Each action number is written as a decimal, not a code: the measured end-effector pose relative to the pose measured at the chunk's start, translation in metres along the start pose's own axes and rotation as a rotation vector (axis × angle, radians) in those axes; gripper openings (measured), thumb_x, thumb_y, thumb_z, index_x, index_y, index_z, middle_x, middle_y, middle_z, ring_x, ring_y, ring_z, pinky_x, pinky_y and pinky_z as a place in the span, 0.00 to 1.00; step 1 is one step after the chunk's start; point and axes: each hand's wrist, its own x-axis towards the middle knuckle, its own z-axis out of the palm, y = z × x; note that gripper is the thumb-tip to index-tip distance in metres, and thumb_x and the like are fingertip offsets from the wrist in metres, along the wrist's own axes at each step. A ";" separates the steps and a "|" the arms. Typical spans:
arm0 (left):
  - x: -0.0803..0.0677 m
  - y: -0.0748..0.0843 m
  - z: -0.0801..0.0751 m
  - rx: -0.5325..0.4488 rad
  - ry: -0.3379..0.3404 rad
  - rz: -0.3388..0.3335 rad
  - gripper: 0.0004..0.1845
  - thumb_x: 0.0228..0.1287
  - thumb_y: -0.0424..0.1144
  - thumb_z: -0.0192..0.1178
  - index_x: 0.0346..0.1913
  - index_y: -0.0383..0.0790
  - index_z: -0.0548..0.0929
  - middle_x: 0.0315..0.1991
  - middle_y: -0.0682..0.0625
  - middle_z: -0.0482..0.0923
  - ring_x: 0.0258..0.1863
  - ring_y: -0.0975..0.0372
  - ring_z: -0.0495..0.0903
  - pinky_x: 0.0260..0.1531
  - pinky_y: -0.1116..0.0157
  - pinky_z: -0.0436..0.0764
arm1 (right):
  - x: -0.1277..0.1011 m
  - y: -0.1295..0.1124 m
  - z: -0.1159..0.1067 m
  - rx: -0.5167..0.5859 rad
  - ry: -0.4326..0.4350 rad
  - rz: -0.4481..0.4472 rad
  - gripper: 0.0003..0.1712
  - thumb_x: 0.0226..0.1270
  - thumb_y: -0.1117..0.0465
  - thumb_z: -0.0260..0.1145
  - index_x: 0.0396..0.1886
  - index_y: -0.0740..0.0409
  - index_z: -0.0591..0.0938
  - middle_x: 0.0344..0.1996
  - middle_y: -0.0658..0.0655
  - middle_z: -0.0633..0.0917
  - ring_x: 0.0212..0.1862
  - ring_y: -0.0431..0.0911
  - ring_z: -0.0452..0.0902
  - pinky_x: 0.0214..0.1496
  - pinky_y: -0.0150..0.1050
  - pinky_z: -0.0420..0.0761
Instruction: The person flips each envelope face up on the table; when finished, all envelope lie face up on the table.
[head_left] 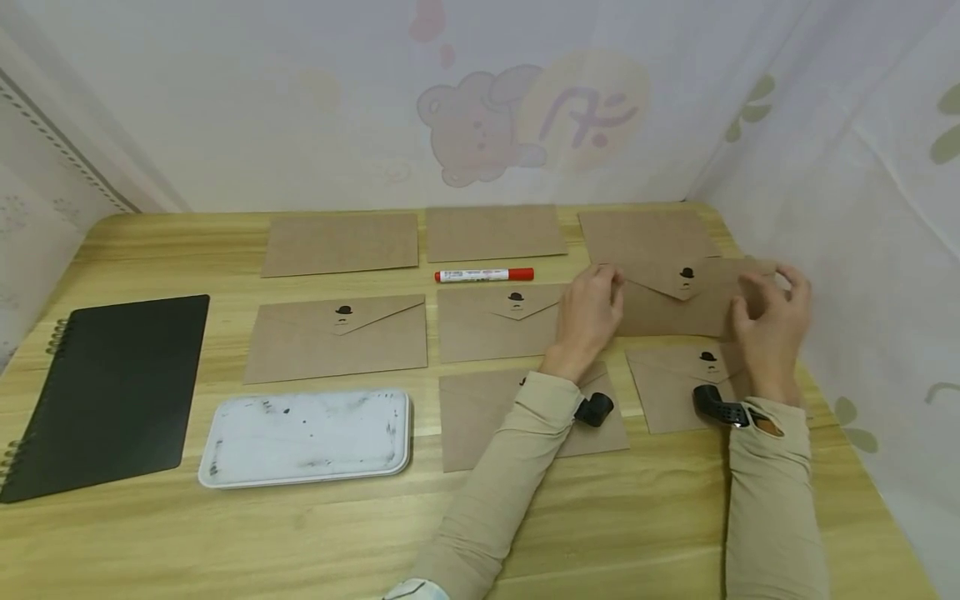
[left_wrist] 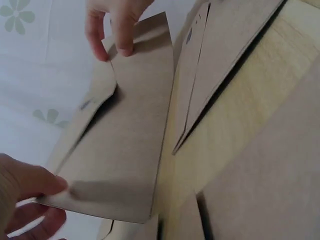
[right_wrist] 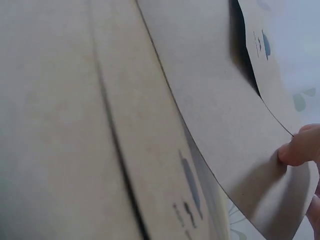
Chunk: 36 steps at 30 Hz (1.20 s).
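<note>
A brown kraft envelope [head_left: 652,317] with a pointed flap and a printed black hat is held at both ends, tilted up from the table. My left hand [head_left: 588,312] pinches its left end, thumb in front and fingers behind in the left wrist view. At the opposite end, my right hand [head_left: 776,321] grips the upper right corner; its thumb [right_wrist: 295,150] presses the front face. The flap lifts slightly, leaving a dark gap below it. Behind lies a plain envelope [head_left: 645,232], and in front another hat-printed envelope [head_left: 660,400], partly covered by the right wrist.
More brown envelopes lie in rows, including one [head_left: 337,342] at left and one [head_left: 480,425] under my left forearm. A red-capped marker [head_left: 480,275] lies between rows. A smudged white case [head_left: 307,442] and a black spiral notebook [head_left: 120,392] occupy the left. Curtains border the table.
</note>
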 end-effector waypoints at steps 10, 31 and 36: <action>-0.004 0.007 0.006 0.272 -0.202 -0.032 0.15 0.61 0.37 0.59 0.50 0.55 0.83 0.51 0.60 0.76 0.48 0.62 0.66 0.40 0.65 0.62 | -0.003 0.000 -0.001 -0.015 -0.074 -0.012 0.11 0.55 0.80 0.58 0.38 0.75 0.80 0.62 0.66 0.66 0.52 0.64 0.70 0.60 0.50 0.65; -0.009 0.001 0.017 0.319 -0.269 -0.085 0.26 0.51 0.53 0.68 0.56 0.55 0.79 0.55 0.54 0.73 0.55 0.59 0.61 0.53 0.54 0.56 | -0.004 0.011 -0.002 -0.142 -0.543 -0.048 0.19 0.65 0.59 0.59 0.46 0.73 0.76 0.45 0.77 0.74 0.50 0.70 0.65 0.53 0.62 0.61; -0.011 0.009 0.019 0.436 -0.318 -0.094 0.16 0.57 0.54 0.62 0.49 0.59 0.82 0.63 0.47 0.64 0.66 0.52 0.52 0.59 0.38 0.47 | -0.005 0.010 -0.005 -0.167 -0.568 -0.015 0.19 0.65 0.59 0.59 0.46 0.74 0.75 0.46 0.78 0.73 0.51 0.71 0.64 0.54 0.63 0.60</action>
